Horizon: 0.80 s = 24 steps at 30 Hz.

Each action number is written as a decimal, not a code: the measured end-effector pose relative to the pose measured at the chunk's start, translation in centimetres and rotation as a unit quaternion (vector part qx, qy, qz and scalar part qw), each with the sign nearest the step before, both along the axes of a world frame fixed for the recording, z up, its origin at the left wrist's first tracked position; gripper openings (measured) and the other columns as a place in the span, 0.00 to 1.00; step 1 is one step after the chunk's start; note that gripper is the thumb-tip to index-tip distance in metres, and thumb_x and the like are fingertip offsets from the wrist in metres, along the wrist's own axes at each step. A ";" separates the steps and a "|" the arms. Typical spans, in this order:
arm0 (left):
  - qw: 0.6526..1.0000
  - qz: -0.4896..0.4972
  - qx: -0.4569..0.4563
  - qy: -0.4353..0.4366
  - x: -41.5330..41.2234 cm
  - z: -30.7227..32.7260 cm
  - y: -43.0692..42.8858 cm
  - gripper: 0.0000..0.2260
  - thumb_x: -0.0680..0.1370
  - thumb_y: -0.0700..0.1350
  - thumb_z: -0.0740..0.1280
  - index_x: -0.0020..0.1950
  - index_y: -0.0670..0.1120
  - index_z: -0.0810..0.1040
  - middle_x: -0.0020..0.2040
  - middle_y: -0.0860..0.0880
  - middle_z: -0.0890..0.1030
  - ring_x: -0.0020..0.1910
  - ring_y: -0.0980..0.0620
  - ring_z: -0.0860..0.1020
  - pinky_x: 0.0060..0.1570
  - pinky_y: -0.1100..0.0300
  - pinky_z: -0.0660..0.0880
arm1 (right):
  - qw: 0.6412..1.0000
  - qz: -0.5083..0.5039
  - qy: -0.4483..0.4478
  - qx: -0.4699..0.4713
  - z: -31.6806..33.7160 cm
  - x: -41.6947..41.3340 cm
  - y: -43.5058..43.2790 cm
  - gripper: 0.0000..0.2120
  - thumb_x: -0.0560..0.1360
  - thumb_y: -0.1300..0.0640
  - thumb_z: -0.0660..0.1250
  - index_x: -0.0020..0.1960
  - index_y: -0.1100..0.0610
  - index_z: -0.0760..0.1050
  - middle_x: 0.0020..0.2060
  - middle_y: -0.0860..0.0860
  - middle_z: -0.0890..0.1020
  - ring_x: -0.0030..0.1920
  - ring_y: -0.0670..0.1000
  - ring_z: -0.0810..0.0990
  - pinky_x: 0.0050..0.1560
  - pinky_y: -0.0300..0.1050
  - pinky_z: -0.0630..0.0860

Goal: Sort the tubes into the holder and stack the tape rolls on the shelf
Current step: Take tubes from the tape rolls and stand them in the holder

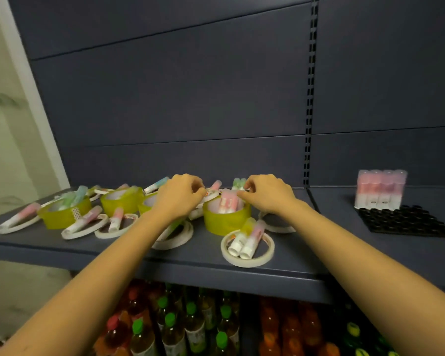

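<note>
As it fills most of the frame, back panel (180, 93): matte dark grey-blue sheets in wide horizontal bands, split right of centre by a slotted metal upright (310, 98).
Shelf (306, 255): same smooth dark grey-blue, with a rounded front lip, running across the middle of the frame.
Wall (8, 150): pale and faintly marbled, along the left edge.
Bottles (190, 327): glossy plastic with green and red caps and amber to orange contents, packed along the bottom.
Holder (406, 224): flat black tray of round sockets, right side of the shelf.
Wrapped tubes (380, 191): four upright pink-over-white cylinders in clear film at the holder's rear left corner.
Yellow tape rolls (225, 222): thick, translucent, centre and left.
White tape rolls (247, 259): thin flat rings, scattered among them.
Loose tubes (252, 240): small pastel cylinders, lying across or inside the rolls.
Left hand (180, 196): fingers curled at a thin white roll; grip blurred, cannot tell.
Right hand (267, 195): fingers curled by pink tubes standing in a yellow roll; cannot tell.
</note>
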State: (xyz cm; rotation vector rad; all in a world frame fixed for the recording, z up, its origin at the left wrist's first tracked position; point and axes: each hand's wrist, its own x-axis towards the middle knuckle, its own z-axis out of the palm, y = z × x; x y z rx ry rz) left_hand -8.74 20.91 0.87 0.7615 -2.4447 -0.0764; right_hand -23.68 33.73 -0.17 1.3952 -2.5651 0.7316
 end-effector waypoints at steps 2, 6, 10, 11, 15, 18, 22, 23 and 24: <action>0.999 -0.035 0.013 -0.007 0.0 -0.3 -1.2 0.11 0.77 0.50 0.61 0.46 0.47 0.81 0.46 0.46 0.83 0.43 0.47 0.79 0.39 0.56 0.73 | 1.000 -0.026 -0.002 -0.008 -0.2 0.8 -1.2 0.19 0.75 0.41 0.61 0.57 0.54 0.75 0.55 0.53 0.79 0.56 0.58 0.76 0.56 0.52 0.71; 0.996 -0.089 0.026 -0.011 -0.2 -0.8 -2.5 0.15 0.78 0.52 0.60 0.48 0.44 0.82 0.47 0.45 0.84 0.45 0.44 0.79 0.45 0.50 0.76 | 0.998 -0.049 -0.003 0.036 -0.3 1.8 -3.1 0.16 0.76 0.40 0.61 0.44 0.54 0.75 0.49 0.55 0.77 0.53 0.57 0.77 0.47 0.47 0.65; 0.994 -0.109 0.030 0.007 -0.5 -1.2 -3.4 0.14 0.78 0.51 0.60 0.48 0.47 0.82 0.44 0.46 0.83 0.46 0.45 0.78 0.44 0.53 0.75 | 0.996 -0.055 -0.043 0.057 -0.3 1.9 -3.9 0.18 0.75 0.45 0.65 0.56 0.58 0.76 0.52 0.56 0.80 0.52 0.56 0.77 0.51 0.48 0.69; 0.993 -0.112 0.031 0.007 -0.6 -1.3 -3.6 0.13 0.78 0.50 0.60 0.48 0.47 0.82 0.44 0.46 0.83 0.47 0.45 0.78 0.44 0.54 0.74 | 0.996 -0.053 -0.060 0.047 -0.3 1.8 -3.9 0.18 0.74 0.46 0.66 0.56 0.59 0.76 0.52 0.56 0.80 0.53 0.55 0.78 0.54 0.48 0.70; 0.990 -0.136 0.040 0.013 -1.2 -1.4 -3.8 0.12 0.78 0.50 0.61 0.47 0.46 0.82 0.44 0.47 0.83 0.46 0.45 0.79 0.44 0.54 0.74 | 0.988 -0.044 -0.124 -0.077 -0.7 1.7 -3.1 0.17 0.72 0.50 0.71 0.57 0.58 0.77 0.51 0.53 0.80 0.52 0.53 0.78 0.57 0.50 0.74; 0.988 -0.147 0.049 0.018 -2.3 -1.1 -3.3 0.11 0.76 0.50 0.63 0.49 0.46 0.82 0.47 0.46 0.83 0.48 0.44 0.79 0.48 0.52 0.76 | 0.970 -0.032 -0.144 -0.193 -0.2 1.6 -2.2 0.11 0.72 0.56 0.72 0.53 0.56 0.79 0.47 0.52 0.81 0.47 0.50 0.78 0.54 0.47 0.75; 0.989 -0.135 0.032 -0.043 -4.2 -0.9 -2.3 0.15 0.74 0.55 0.65 0.41 0.44 0.80 0.41 0.46 0.81 0.46 0.44 0.79 0.43 0.55 0.73 | 0.948 -0.030 -0.131 -0.290 1.4 1.6 -0.5 0.09 0.72 0.59 0.71 0.53 0.57 0.79 0.43 0.49 0.80 0.43 0.48 0.76 0.48 0.41 0.73; 0.990 -0.126 0.021 -0.060 -4.6 -0.9 -2.0 0.17 0.73 0.58 0.65 0.39 0.44 0.77 0.38 0.47 0.79 0.45 0.45 0.79 0.41 0.56 0.71 | 0.943 -0.035 -0.128 -0.304 1.8 1.6 0.0 0.09 0.73 0.58 0.71 0.53 0.57 0.79 0.43 0.49 0.80 0.43 0.48 0.76 0.48 0.42 0.74; 0.990 -0.118 0.012 -0.075 -5.0 -0.9 -1.8 0.19 0.72 0.61 0.65 0.37 0.44 0.75 0.37 0.48 0.77 0.43 0.46 0.78 0.40 0.57 0.70 | 0.942 -0.040 -0.123 -0.311 2.1 1.5 0.6 0.09 0.73 0.58 0.71 0.52 0.56 0.79 0.44 0.49 0.80 0.43 0.48 0.76 0.49 0.43 0.75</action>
